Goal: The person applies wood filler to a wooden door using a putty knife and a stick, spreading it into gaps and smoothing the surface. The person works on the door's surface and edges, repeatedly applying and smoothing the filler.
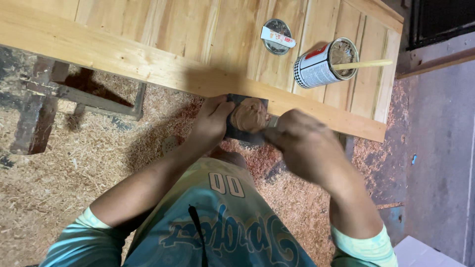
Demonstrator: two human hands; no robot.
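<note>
My left hand [210,123] grips a small dark flat board [237,133] at its left edge, holding it against the near edge of a pale wooden door panel [163,44]. A lump of tan putty [250,115] sits on the board. My right hand [307,146] is closed around a tool whose metal part [272,121] touches the putty; most of the tool is hidden in my fist. An open can of the same tan paste [324,62] stands on the panel behind, with a wooden stick [363,64] resting in it.
The can's round lid [277,36] lies on the panel with a small white tube [277,37] across it. Sawdust and shavings [74,163] cover the floor. A metal trestle frame [42,106] stands under the panel at left. Bare concrete floor [440,148] lies at right.
</note>
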